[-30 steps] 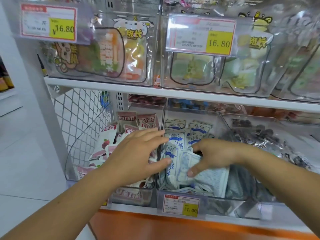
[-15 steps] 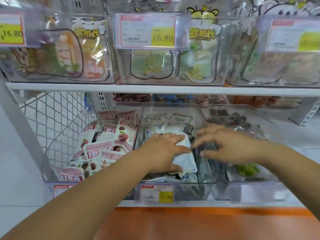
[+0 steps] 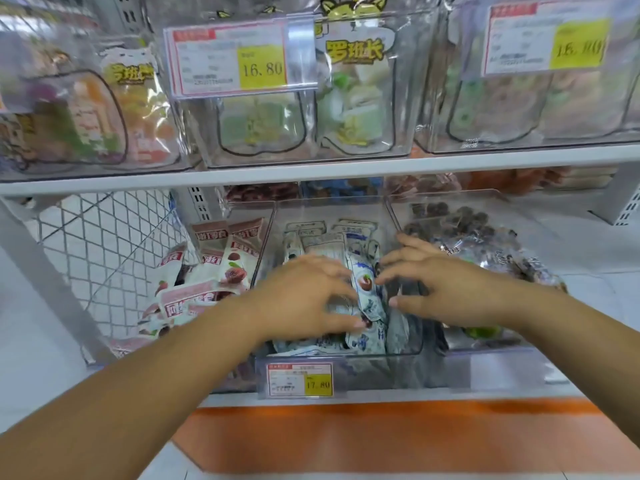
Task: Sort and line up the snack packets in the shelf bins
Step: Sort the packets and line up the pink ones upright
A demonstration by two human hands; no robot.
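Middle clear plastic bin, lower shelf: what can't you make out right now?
Head view only.
1. White-and-blue snack packets: left hand covers most; lineup unclear.
2. Clear plastic bin, right side: right hand and glare hide contents.
3. Red-and-yellow price tag: small print blurred.

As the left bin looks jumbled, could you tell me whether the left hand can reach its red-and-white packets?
Probably yes. The left hand is in the middle bin next door; the red-and-white packets lie uncovered and open from above, with only the clear wall between the bins to cross.
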